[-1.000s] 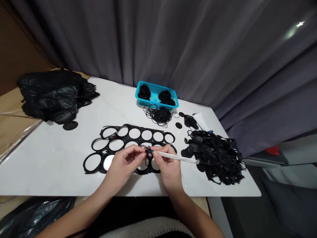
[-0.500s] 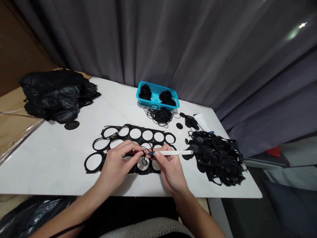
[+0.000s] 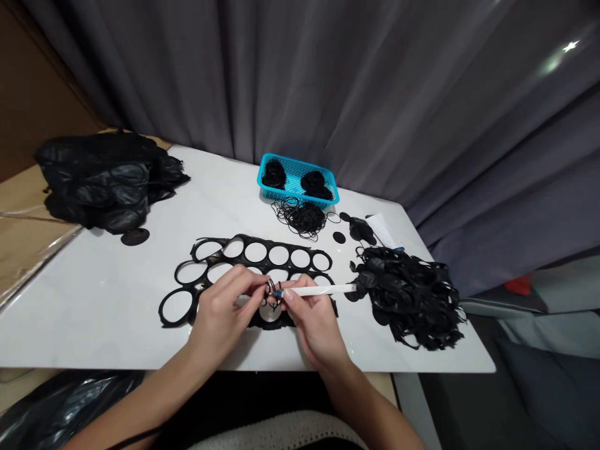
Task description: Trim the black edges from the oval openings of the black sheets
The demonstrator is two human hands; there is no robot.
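Observation:
My left hand (image 3: 222,306) pinches thin black rubbery loops (image 3: 273,304) between thumb and fingertips. Gripped in my right hand (image 3: 319,322) is a slim white tool (image 3: 325,290) with a blue end; its exact kind is not clear. The blue end points left and meets the loops where my fingertips come together. Below both hands, a black sheet with rows of large round holes (image 3: 268,245) lies flat on the white table (image 3: 84,312). My hands hide part of its middle and lower rows.
Behind stands a blue basket (image 3: 293,184) with black bundles, a tangle of thin black rings (image 3: 305,217) before it. A heap of black scraps (image 3: 417,300) lies right, near loose black discs (image 3: 339,237) and white paper (image 3: 383,231). Holed black sheets (image 3: 107,181) are piled left.
My right hand and the white tool have shifted slightly left, closer to my left fingertips. The black strands hanging between my hands are now bunched into loops around the blue end.

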